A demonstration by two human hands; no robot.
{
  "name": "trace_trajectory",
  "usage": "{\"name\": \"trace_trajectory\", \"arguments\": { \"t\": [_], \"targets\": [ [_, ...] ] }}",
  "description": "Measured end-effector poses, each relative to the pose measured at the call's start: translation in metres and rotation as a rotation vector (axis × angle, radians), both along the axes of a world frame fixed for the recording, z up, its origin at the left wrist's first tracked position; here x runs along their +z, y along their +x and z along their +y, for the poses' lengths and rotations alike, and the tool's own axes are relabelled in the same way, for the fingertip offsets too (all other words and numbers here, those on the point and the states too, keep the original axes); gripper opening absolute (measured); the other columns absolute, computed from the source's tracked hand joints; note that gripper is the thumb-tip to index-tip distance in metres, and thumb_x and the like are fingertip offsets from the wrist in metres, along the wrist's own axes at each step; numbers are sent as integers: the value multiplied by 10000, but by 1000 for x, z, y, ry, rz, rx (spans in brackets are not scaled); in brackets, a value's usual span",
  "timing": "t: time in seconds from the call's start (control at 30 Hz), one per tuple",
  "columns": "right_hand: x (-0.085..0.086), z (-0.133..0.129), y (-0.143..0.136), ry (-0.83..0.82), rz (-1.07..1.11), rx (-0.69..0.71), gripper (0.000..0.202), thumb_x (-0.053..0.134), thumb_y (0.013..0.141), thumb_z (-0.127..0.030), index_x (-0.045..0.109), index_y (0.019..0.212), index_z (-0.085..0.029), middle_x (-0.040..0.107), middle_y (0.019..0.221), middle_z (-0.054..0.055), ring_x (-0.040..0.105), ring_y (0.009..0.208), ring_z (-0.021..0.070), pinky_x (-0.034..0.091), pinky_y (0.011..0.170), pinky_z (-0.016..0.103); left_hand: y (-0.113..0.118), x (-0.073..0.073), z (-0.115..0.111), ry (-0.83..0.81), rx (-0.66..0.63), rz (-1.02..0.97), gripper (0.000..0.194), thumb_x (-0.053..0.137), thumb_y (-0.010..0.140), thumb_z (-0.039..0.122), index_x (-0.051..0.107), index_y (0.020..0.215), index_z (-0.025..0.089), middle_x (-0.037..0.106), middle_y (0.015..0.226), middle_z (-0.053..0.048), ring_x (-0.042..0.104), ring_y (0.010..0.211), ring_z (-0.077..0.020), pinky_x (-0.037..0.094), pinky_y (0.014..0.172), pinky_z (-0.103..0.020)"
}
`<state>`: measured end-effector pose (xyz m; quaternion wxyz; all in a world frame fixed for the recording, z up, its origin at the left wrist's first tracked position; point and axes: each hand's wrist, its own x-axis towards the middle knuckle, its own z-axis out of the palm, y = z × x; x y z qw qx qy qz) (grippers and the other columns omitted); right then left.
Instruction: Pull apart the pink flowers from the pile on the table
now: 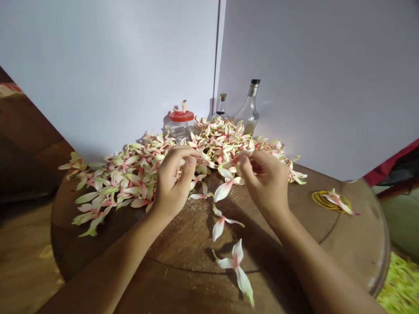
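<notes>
A large heap of white and pink flowers point(131, 179) with greenish tips spreads over the back of a round brown table point(183, 235). My left hand point(175, 179) is raised at the front of the heap, thumb and fingertips pinched; what they hold, if anything, is too small to tell. To its right my right hand point(265, 176) is closed, thumb against the fingers, on a pinkish flower point(235, 163). Between and below my hands several single flowers lie in a line, the nearest a large three-petalled one point(237, 263).
Behind the heap stand a jar with a red lid point(181, 116) and two glass bottles point(250, 111). Yellow rubber bands point(319, 199) with a flower on them lie at the right. A pale wall point(294, 87) rises behind. Yellow-green pieces point(399, 283) lie below the table's right edge.
</notes>
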<state>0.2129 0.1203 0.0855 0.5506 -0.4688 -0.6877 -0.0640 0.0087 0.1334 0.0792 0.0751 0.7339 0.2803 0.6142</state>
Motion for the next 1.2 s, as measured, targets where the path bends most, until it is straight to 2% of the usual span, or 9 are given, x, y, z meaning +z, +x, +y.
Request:
{"name": "trace_trajectory", "arguments": {
  "t": [0.13, 0.37, 0.53, 0.63, 0.7, 0.8, 0.9, 1.03, 1.2],
  "targets": [
    [1, 2, 2, 77, -203, 54, 287, 564, 947, -178, 503, 667, -170, 457, 647, -15, 407, 589, 96, 307, 570, 264, 2, 2, -1, 105, -192, 359, 118, 687, 913, 240, 711, 1022, 202, 701, 989, -28, 613, 983, -166, 503, 870, -321],
    [1, -1, -3, -9, -212, 134, 340, 550, 924, -156, 380, 632, -190, 401, 622, -35, 368, 576, 85, 276, 563, 261, 13, -8, -6, 114, -177, 532, 53, 693, 897, 159, 731, 929, 175, 698, 914, -26, 553, 904, -165, 480, 852, -334],
    [-4, 4, -4, -304, -66, 125, 305, 562, 875, -164, 463, 587, -182, 402, 536, -51, 351, 529, 84, 248, 532, 271, 10, -1, -15, 250, -91, 479, 112, 700, 861, 61, 720, 911, 159, 708, 918, -32, 567, 902, -167, 495, 831, -322],
    [-8, 11, -1, -518, 170, 194, 325, 540, 866, -207, 482, 547, -185, 391, 486, -52, 336, 491, 84, 243, 496, 273, 9, 4, -22, 393, 18, 420, 186, 734, 809, 21, 724, 940, 152, 717, 921, -31, 580, 886, -163, 510, 821, -312],
    [-12, 16, 1, -592, 320, 259, 362, 544, 866, -259, 453, 523, -191, 397, 478, -48, 322, 477, 83, 243, 478, 271, 8, 4, -26, 485, 80, 429, 211, 755, 789, 22, 729, 955, 150, 721, 921, -26, 584, 872, -160, 514, 800, -301],
    [-18, 23, 4, -595, 437, 288, 308, 558, 848, -294, 526, 562, -184, 418, 485, -43, 328, 470, 86, 241, 466, 268, 8, 2, -29, 566, 120, 478, 230, 775, 782, 48, 732, 984, 150, 728, 927, -20, 597, 870, -162, 520, 779, -295],
    [-23, 29, 9, -562, 498, 292, 260, 562, 837, -302, 579, 609, -178, 421, 501, -42, 333, 469, 89, 246, 466, 266, 10, 1, -28, 568, 156, 457, 252, 780, 757, 13, 739, 963, 152, 725, 892, -20, 608, 858, -164, 534, 786, -293],
    [-25, 32, 12, -528, 555, 237, 210, 561, 818, -270, 575, 629, -180, 407, 510, -43, 315, 471, 88, 225, 471, 269, 13, 0, -25, 572, 179, 436, 288, 776, 723, -44, 748, 938, 145, 723, 859, -28, 615, 842, -166, 542, 784, -294],
    [-27, 35, 10, -517, 611, 239, 239, 558, 804, -255, 501, 579, -195, 376, 493, -52, 290, 459, 81, 205, 466, 263, 12, 0, -29, 618, 170, 472, 292, 794, 720, -28, 749, 959, 134, 718, 841, -34, 628, 843, -168, 538, 791, -297]
  ]
}}
